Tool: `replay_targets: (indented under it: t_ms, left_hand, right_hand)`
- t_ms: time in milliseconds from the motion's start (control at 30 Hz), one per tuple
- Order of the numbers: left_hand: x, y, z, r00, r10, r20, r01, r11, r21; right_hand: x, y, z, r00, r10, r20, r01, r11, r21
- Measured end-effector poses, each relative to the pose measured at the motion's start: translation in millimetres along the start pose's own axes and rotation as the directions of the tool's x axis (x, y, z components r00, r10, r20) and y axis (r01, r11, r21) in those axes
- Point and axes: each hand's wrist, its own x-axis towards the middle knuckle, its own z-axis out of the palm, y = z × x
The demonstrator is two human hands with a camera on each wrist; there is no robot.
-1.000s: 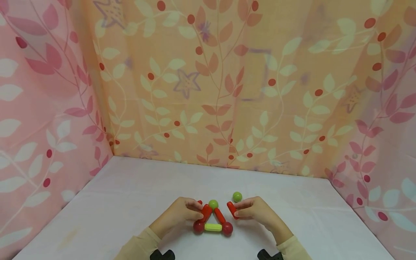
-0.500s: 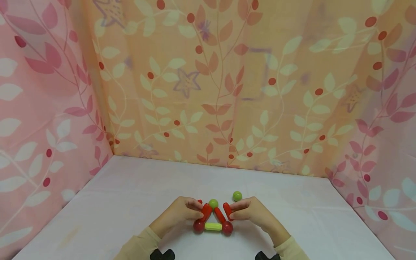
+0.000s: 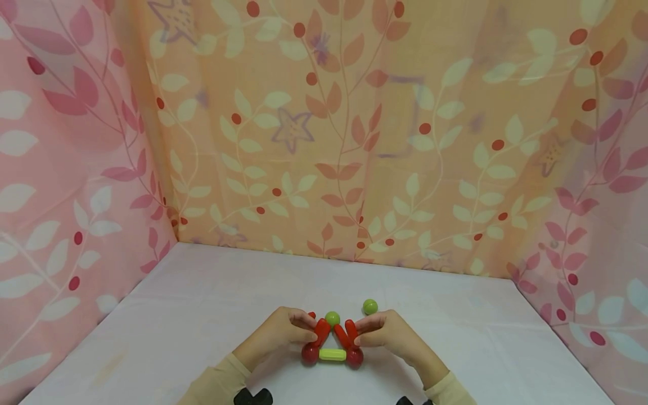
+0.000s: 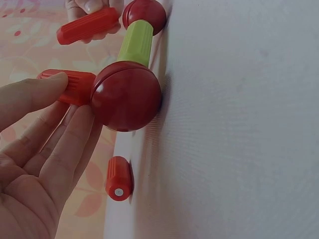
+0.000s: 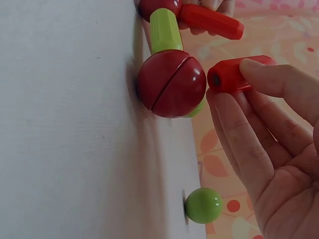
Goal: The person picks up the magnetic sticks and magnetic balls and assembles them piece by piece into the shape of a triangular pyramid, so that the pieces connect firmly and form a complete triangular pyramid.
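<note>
In the head view, the left red rod [image 3: 321, 332] is pinched by the left hand [image 3: 288, 328] at 9 o'clock and set against the 8 o'clock maroon ball [image 3: 310, 354] of a triangle. The right red rod [image 3: 351, 332] is pinched by the right hand [image 3: 388, 332] at 3 o'clock, just beside the 4 o'clock maroon ball [image 3: 354, 357] (whether contact is made cannot be told). The maroon balls are linked by a yellow-green rod [image 3: 332, 355]; 12 o'clock is occupied by a green ball [image 3: 332, 319]. A loose green ball [image 3: 370, 306] is seen towards 2, a white-dotted red rod [image 4: 119, 177] towards 10:30. Purple star outlines [image 3: 292, 130] are borne by the curtain [image 3: 349, 197].
</note>
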Motion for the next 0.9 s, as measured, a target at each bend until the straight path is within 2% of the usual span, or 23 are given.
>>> replay_targets:
  t_ms: [567, 900]
  left_hand:
    - [0.2, -0.5, 0.6, 1.000, -0.009, -0.008, 0.009, 1.000, 0.015]
    - [0.0, -1.5, 0.4, 1.000, 0.017, 0.008, -0.017, 1.000, -0.011]
  right_hand:
    - [0.7, 0.7, 4.0, 1.000, -0.024, 0.009, 0.024, 1.000, -0.007]
    - [2.0, 1.3, 5.4, 1.000, -0.018, 0.010, 0.018, 0.999, -0.028]
